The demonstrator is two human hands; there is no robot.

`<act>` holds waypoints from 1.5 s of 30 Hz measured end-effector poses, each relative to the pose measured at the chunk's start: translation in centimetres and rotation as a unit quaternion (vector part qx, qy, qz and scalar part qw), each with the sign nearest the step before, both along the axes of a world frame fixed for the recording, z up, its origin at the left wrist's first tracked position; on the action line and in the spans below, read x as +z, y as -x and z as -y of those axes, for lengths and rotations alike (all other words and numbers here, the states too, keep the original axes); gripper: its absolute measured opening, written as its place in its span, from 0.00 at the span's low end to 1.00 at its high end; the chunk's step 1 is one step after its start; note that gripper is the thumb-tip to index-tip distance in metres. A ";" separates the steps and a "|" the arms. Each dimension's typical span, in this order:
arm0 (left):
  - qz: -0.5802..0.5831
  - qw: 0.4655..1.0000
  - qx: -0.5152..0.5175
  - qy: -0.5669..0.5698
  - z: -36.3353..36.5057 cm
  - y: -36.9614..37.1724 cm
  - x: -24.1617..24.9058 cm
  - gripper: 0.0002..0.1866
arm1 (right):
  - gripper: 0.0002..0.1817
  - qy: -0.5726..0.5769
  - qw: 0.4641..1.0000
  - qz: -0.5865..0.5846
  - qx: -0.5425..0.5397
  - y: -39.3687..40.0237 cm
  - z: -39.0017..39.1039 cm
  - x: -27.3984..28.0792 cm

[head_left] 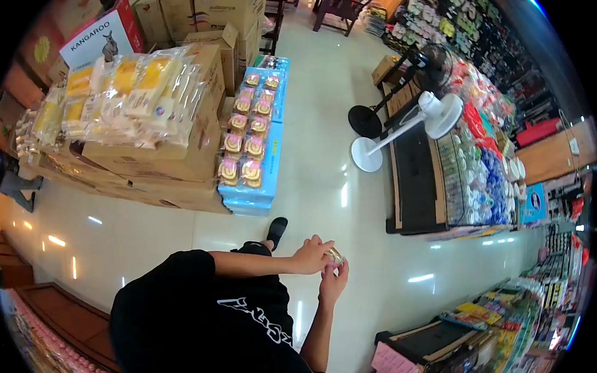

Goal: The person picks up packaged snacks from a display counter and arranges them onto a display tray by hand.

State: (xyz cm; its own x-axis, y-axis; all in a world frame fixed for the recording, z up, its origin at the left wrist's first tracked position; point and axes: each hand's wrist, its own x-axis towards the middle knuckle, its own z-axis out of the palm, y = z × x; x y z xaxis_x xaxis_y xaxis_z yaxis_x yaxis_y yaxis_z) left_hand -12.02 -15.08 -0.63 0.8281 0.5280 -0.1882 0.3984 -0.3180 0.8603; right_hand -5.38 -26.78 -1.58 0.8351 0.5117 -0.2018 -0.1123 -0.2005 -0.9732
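Both my hands meet in front of my body, around a small gold-coloured round item in clear wrap with a bit of pink on it. My left hand grips it from the upper left, fingers curled. From below, my right hand pinches its lower edge. Fingers cover part of the item, and its exact kind is too small to tell. Similar gold packs with pink labels lie in two rows on the stacked blue boxes ahead of my foot.
Cardboard boxes piled with clear-bagged yellow goods stand left. A white fan and black fan stand beside a goods-filled display at right. A low shelf sits lower right. Shiny tile floor runs between.
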 end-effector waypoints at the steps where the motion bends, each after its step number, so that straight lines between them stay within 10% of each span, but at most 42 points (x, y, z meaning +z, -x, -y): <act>1: 0.005 1.000 0.002 0.005 -1.0 -1.8 -1.3 0.27 | 0.29 0.002 1.000 -0.010 -0.002 -1.5 -0.9 -0.4; 28: -0.037 0.909 0.413 0.036 -33.4 -19.7 -1.7 0.29 | 0.35 0.085 0.915 -0.032 0.393 -26.8 -41.6 -2.1; 45: -0.030 0.769 0.639 0.011 -44.1 -23.6 -2.0 0.27 | 0.32 0.042 0.717 0.173 0.674 -30.7 -61.0 -2.4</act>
State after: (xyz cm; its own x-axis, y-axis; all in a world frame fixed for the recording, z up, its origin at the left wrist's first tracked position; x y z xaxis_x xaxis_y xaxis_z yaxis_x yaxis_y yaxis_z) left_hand 11.58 29.01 -2.59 -0.3749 0.8991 -0.2262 0.4131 0.3804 0.8274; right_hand 25.36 34.18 -3.95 -0.3988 0.8994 -0.1787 0.4832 0.0405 -0.8745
